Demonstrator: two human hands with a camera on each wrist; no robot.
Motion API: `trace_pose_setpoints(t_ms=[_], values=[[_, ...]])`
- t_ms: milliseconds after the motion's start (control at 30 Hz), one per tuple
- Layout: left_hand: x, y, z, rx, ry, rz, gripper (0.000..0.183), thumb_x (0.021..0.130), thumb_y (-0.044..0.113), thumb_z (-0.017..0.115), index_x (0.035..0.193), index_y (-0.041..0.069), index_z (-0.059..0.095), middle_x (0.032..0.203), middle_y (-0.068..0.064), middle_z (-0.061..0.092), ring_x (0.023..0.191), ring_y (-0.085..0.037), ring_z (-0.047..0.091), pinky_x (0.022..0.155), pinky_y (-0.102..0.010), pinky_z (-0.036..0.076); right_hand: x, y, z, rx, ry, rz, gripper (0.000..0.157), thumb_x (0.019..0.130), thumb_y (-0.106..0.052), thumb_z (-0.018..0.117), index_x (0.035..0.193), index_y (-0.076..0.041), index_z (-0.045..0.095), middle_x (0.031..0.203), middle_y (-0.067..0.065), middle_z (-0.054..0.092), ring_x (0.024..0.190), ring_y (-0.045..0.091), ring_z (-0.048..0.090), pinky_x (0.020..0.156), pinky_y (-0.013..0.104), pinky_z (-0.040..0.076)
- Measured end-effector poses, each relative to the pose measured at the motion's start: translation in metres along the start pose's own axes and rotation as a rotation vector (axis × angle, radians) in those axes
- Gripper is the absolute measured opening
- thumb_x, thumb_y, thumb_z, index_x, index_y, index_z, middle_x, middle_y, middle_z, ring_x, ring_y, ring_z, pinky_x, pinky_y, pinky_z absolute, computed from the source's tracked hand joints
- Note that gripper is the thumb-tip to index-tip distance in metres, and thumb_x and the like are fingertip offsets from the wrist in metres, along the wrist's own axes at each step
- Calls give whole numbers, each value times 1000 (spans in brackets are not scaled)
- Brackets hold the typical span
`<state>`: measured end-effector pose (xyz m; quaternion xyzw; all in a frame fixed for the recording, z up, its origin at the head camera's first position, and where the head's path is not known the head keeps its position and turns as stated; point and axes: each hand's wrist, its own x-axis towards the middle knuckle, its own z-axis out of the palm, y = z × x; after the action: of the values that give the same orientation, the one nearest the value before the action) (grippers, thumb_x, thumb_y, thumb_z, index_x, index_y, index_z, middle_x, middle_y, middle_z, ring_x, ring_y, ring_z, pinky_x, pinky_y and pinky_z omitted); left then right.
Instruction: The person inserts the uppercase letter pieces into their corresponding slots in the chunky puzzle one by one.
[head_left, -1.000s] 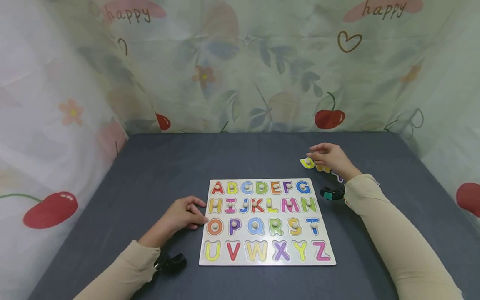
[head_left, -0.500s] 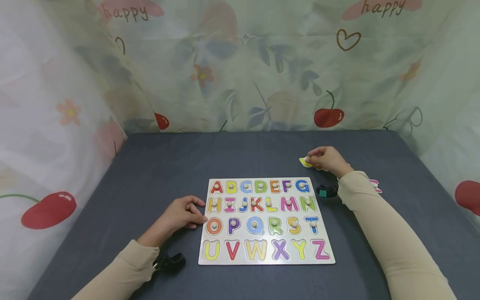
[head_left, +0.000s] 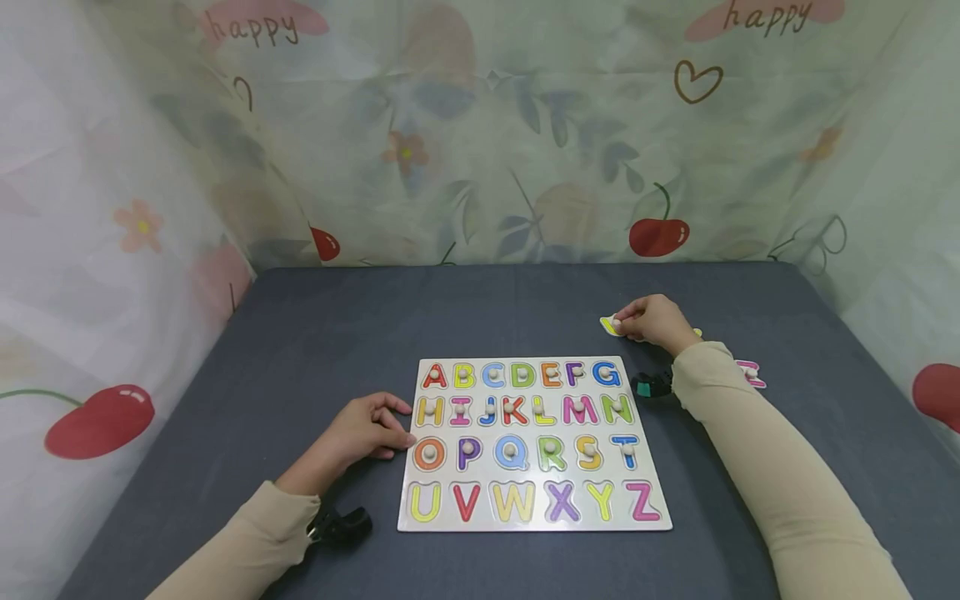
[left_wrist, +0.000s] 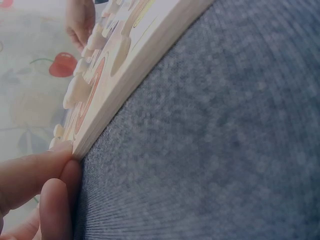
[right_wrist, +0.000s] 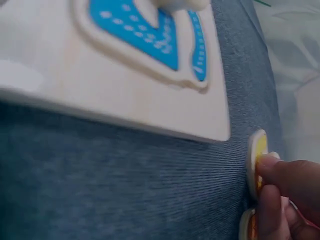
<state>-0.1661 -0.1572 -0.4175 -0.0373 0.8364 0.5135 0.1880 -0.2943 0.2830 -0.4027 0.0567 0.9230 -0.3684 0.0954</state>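
Observation:
A white wooden alphabet puzzle board (head_left: 532, 471) lies flat on the table, with knobbed letters in its upper three rows. The bottom-row letters U to Z show no knobs. My left hand (head_left: 367, 427) rests at the board's left edge, its thumb and fingers loosely bent; in the left wrist view the fingertips (left_wrist: 60, 150) touch that edge. Beyond the board's far right corner, my right hand (head_left: 655, 321) pinches a yellow letter puzzle piece (head_left: 609, 326), apparently the U, at its knob. The right wrist view shows this piece (right_wrist: 258, 150) at the thumb and finger, partly hidden by them.
A pink letter piece (head_left: 751, 373) lies beside the right sleeve. Other loose pieces are mostly covered by the right hand. Black wrist straps with devices (head_left: 341, 527) hang at both wrists. A grey cloth covers the table (head_left: 360, 333), and printed curtains (head_left: 487, 150) stand behind it.
My right hand has come down slightly and closed its thumb and finger on the yellow piece. Its forearm has shifted left, uncovering the pink piece. The left hand and board stay put.

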Motion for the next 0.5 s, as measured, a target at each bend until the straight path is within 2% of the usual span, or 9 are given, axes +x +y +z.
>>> trace_pose_setpoints(t_ms=[267,400,500], values=[[1,0,1,2,7,-10,46,73,9,84,112,3,60,73,-4,63,61,-14,58,54,-28,52,-9,2,1,23,55,-40,31,90,-25,69,109,-1,68,97,13,68,80,20,59,66,24,48],[1,0,1,4,5,-12,47,73,9,84,113,3,60,73,-4,63,61,-14,58,55,-28,52,-19,-10,1,42,50,-88,36,90,-31,70,112,-3,67,102,14,69,84,24,60,69,25,49],[1,0,1,0,1,-11,47,73,9,84,113,2,59,73,-4,63,61,-14,58,55,-28,52,-31,-25,2,53,32,-145,37,89,-34,70,113,-5,68,103,14,70,89,27,63,74,31,51]])
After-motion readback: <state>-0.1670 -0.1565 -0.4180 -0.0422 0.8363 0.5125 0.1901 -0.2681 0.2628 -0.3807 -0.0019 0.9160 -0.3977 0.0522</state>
